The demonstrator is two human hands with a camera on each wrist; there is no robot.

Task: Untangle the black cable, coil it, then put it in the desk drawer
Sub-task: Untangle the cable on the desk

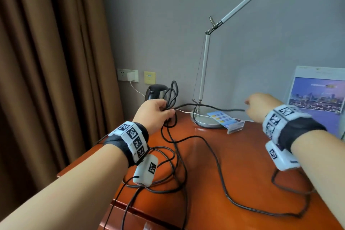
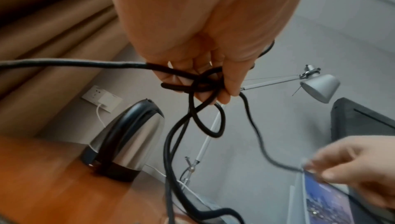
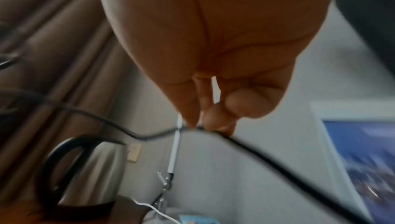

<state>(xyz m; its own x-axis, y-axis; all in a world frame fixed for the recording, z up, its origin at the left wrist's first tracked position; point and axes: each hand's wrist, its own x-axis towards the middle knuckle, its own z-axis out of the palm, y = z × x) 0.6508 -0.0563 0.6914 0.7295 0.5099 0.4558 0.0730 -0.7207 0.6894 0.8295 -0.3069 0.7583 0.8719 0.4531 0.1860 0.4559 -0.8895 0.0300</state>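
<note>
A long black cable (image 1: 214, 157) sprawls in loops over the reddish wooden desk (image 1: 233, 155). My left hand (image 1: 155, 112) is raised above the desk's back left and grips a bunch of cable loops (image 2: 198, 85); some stick up above the fist. One strand runs taut from there to my right hand (image 1: 258, 106), which pinches the cable (image 3: 213, 130) between thumb and fingertips, up in front of the lamp. More cable hangs down over the desk's front edge (image 1: 127, 207). The drawer front (image 1: 119, 216) shows only as a sliver below that edge.
A silver lamp with a round base (image 1: 204, 120) stands at the back. A black and steel kettle (image 1: 154, 92) sits by the wall, a white charger cable (image 1: 188, 113) runs from the socket. An acrylic card stand (image 1: 229, 121), a framed city picture (image 1: 317, 95) and brown curtains (image 1: 46, 61) surround the desk.
</note>
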